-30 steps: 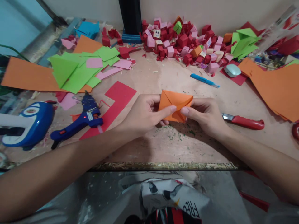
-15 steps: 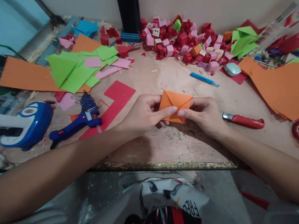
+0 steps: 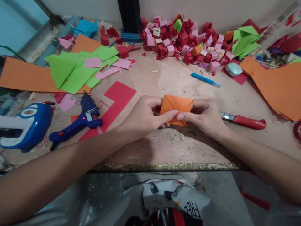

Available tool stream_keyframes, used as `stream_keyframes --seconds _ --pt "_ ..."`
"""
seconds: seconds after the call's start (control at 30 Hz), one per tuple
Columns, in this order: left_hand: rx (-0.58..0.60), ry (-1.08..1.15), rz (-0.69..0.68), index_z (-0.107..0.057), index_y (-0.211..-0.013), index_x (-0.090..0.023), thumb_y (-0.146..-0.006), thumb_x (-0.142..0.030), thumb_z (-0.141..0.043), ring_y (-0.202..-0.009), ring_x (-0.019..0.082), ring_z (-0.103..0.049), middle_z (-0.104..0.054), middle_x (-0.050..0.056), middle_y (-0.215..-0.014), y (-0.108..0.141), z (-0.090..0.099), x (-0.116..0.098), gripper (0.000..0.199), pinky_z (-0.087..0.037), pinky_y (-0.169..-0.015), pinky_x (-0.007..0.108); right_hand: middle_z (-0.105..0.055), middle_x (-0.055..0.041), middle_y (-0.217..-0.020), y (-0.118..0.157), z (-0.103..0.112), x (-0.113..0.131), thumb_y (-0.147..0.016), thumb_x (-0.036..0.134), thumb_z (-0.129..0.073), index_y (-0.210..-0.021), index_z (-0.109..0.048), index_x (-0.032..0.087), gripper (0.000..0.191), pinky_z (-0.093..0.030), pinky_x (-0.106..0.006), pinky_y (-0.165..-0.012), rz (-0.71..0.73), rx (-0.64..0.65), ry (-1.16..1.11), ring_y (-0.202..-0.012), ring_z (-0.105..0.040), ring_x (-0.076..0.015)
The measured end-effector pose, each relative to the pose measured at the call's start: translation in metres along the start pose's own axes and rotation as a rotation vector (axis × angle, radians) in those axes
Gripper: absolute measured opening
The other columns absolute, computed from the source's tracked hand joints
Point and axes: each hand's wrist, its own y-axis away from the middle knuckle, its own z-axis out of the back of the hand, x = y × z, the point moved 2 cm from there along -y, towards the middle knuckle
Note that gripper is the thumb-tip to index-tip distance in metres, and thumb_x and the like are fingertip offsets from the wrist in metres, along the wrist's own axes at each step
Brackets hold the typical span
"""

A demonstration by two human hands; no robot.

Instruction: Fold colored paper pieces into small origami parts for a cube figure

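An orange folded paper square (image 3: pixel 178 104), its flaps turned inward like an envelope, is held above the front middle of the table. My left hand (image 3: pixel 150 114) grips its left side, thumb on top and fingers behind. On the right side, my right hand (image 3: pixel 203 114) pinches it the same way. Both thumb tips nearly meet over the lower middle of the paper. Just right of my right hand lies a knife with a red handle (image 3: pixel 249 121). A red paper piece (image 3: pixel 122 92) rests to the left of my left hand.
At left are a blue glue gun (image 3: pixel 70 128), a blue-and-white dispenser (image 3: pixel 39 122) and green sheets (image 3: pixel 77 75). Small paper cubes (image 3: pixel 183 39) pile up at the back. A blue pen (image 3: pixel 205 79), a mouse (image 3: pixel 234 69) and orange sheets (image 3: pixel 277 84) lie at right.
Both thumbs have slid slightly down on the orange paper, and its upper edge has tipped a little lower. The hands keep their hold.
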Motion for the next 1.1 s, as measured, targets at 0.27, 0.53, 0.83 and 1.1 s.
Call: stream_keyframes --seconds 0.27,0.53,0.83,1.1 --pt "-0.067 0.001 -0.016 -0.08 -0.095 -0.013 -0.086 -0.036 -0.08 -0.062 0.014 -0.07 -0.079 0.006 -0.083 -0.0021 0.0009 -0.0007 0.025 -0.059 -0.055 0.023 -0.072 0.0 -0.075 0.0028 0.0055 -0.0023 -0.088 0.05 -0.086 -0.087 -0.084 0.022 0.027 -0.049 -0.027 -0.06 0.001 0.119 -0.068 -0.065 -0.059 -0.0135" --pt "-0.053 0.024 0.009 -0.079 -0.094 -0.012 -0.087 -0.034 -0.08 -0.059 0.012 -0.067 -0.077 0.006 -0.079 -0.0015 0.0022 -0.0052 0.023 -0.057 -0.052 0.021 -0.071 0.0003 -0.074 0.0023 0.0074 -0.0037 -0.091 0.039 -0.084 -0.077 -0.082 0.024 0.021 -0.046 -0.029 -0.063 -0.001 0.097 -0.062 -0.067 -0.058 -0.0144" --pt "-0.045 0.026 0.011 -0.077 -0.094 -0.014 -0.09 -0.037 -0.08 -0.055 0.011 -0.064 -0.075 0.005 -0.077 -0.0028 0.0019 -0.0032 0.024 -0.054 -0.047 0.02 -0.072 -0.0012 -0.072 0.0016 0.0065 0.0002 -0.088 0.044 -0.087 -0.073 -0.08 0.023 0.026 -0.048 -0.031 -0.062 -0.002 0.062 -0.032 -0.065 -0.06 -0.0155" --pt "-0.041 0.0 0.015 -0.078 -0.095 -0.013 -0.09 -0.036 -0.078 -0.056 0.011 -0.066 -0.077 0.005 -0.081 -0.0029 0.0018 -0.0037 0.024 -0.055 -0.048 0.019 -0.069 -0.0009 -0.069 0.0009 0.0059 0.0011 -0.088 0.039 -0.087 -0.069 -0.076 0.021 0.029 -0.045 -0.03 -0.062 0.009 0.052 0.014 -0.064 -0.058 -0.0143"
